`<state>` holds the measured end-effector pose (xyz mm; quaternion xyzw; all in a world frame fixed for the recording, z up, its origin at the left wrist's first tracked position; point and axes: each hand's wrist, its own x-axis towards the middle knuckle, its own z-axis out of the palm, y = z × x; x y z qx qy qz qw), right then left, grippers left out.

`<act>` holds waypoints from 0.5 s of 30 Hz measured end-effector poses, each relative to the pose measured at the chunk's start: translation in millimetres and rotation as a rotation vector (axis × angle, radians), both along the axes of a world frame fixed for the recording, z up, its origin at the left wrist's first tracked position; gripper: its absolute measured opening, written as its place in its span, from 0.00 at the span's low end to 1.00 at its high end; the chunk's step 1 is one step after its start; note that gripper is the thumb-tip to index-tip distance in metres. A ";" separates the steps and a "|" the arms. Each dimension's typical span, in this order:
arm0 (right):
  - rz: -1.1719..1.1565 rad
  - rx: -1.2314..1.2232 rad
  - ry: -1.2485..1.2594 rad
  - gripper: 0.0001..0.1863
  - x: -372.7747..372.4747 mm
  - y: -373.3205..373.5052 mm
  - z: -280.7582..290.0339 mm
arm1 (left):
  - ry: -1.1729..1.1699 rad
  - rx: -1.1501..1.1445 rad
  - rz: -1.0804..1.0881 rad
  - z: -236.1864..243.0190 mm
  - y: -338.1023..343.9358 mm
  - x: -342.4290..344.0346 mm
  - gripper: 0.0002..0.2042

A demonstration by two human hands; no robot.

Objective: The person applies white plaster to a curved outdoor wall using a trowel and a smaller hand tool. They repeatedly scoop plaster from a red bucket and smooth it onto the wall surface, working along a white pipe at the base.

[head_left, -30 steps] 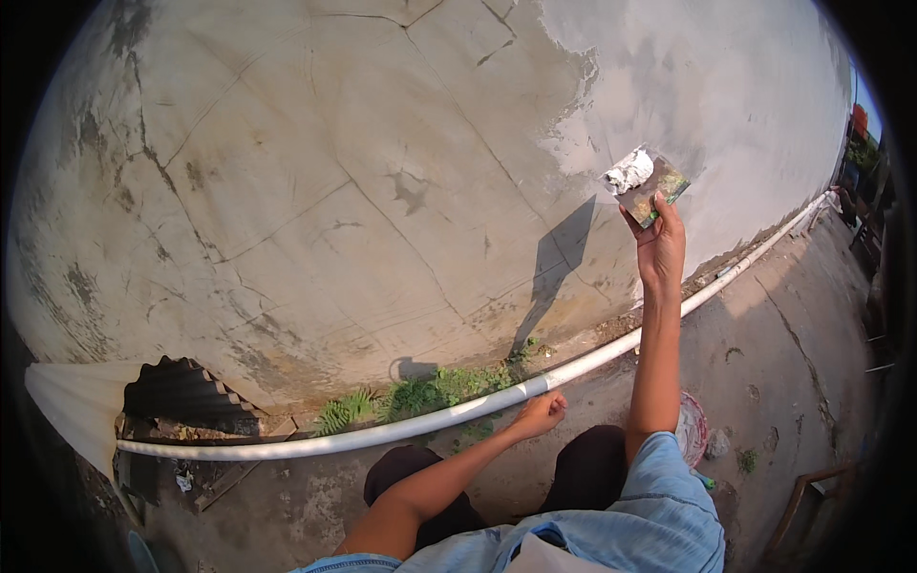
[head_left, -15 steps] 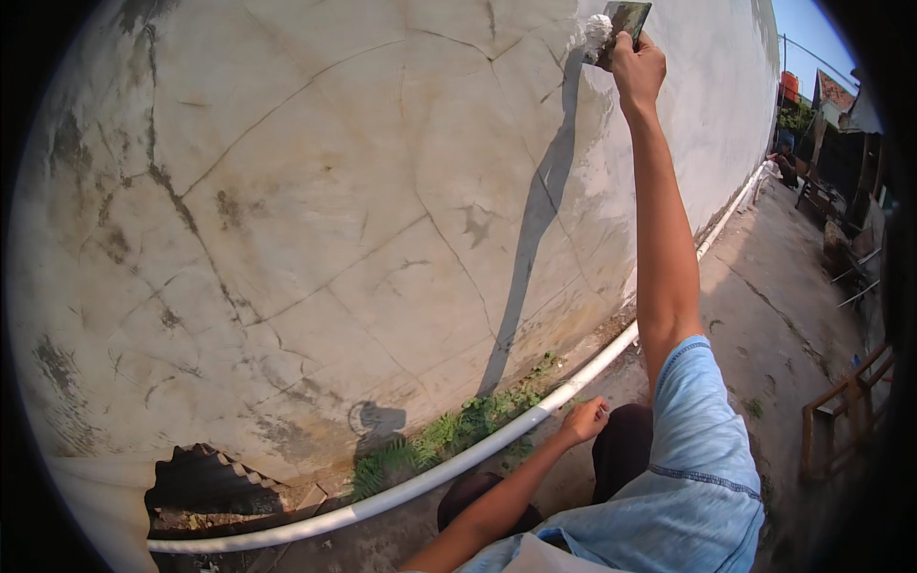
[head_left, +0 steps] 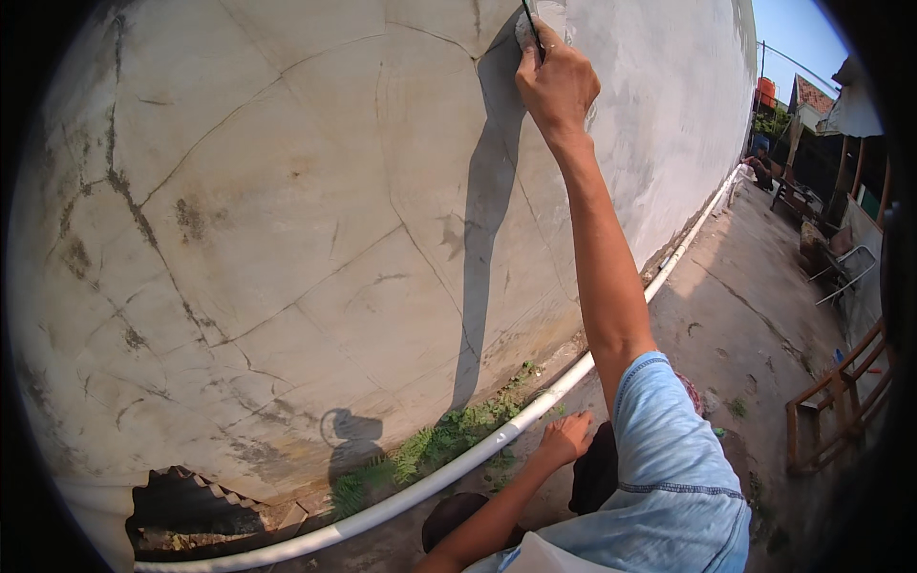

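My right hand (head_left: pixel 554 81) is raised at the top of the wall view, shut on a thin plate-like spreader (head_left: pixel 530 21), seen edge-on, with white paste (head_left: pixel 522 31) against the cracked plaster wall (head_left: pixel 239 172). The arm's long shadow lies on the wall beside it. To the right of the cracks, the wall has a smooth pale coat (head_left: pixel 673 115). My left hand (head_left: pixel 565 436) is low, over the ground just beside a white pipe (head_left: pixel 458 463), with its fingers curled closed and nothing seen in them.
Green weeds (head_left: pixel 420 449) grow along the wall's foot. A corrugated sheet (head_left: pixel 91 516) is at lower left. On the right are a concrete path (head_left: pixel 726 296), a wooden frame (head_left: pixel 826 411) and a metal chair (head_left: pixel 845 253). Another person (head_left: pixel 759 167) crouches far along the wall.
My right hand has risen with the spreader, then moved left onto the wall, the spreader turning edge-on. The view has swung, showing more of the path and sky.
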<state>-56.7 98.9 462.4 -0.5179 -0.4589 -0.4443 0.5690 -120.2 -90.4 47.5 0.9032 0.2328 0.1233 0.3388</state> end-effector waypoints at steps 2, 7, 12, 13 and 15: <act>0.022 0.045 -0.130 0.21 -16.0 1.2 -22.4 | 0.039 0.008 0.031 7.0 8.3 -10.4 0.18; 0.113 0.061 -0.433 0.27 -9.8 -11.6 -72.2 | 0.109 0.058 0.064 -5.8 18.8 -6.7 0.20; 0.571 -0.165 -0.080 0.17 29.4 -45.5 -67.8 | 0.150 0.085 0.121 -18.0 19.9 -17.2 0.18; 0.680 -0.155 0.064 0.14 45.9 -47.5 -56.0 | 0.136 0.081 0.141 -18.8 16.3 -15.9 0.18; 1.021 0.032 0.163 0.11 92.4 -35.2 -22.0 | 0.210 0.057 0.103 -5.9 14.1 -10.6 0.20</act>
